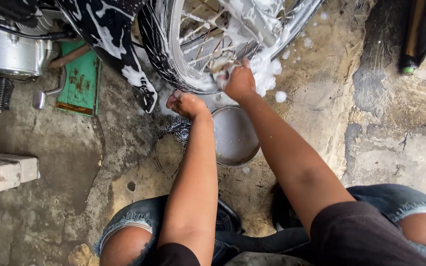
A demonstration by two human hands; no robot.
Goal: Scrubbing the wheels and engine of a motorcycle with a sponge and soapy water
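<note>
A motorcycle wheel [171, 54] with a black tyre and metal spokes stands at the top centre, covered in white soap foam. My right hand [239, 81] presses a soapy sponge [221, 65] against the rim and spokes. My left hand [186, 104] rests in a loose fist against the bottom of the tyre, and what it holds, if anything, is hidden. A round metal bowl [233, 140] of foamy water sits on the ground just below the wheel, between my forearms.
The black foam-streaked mudguard [119, 44] hangs left of the wheel. The engine [8, 49] and footpeg [0, 93] are at top left, beside a green metal plate [81, 81]. A concrete block [6, 170] lies at left. My knees in torn jeans [134, 221] fill the bottom.
</note>
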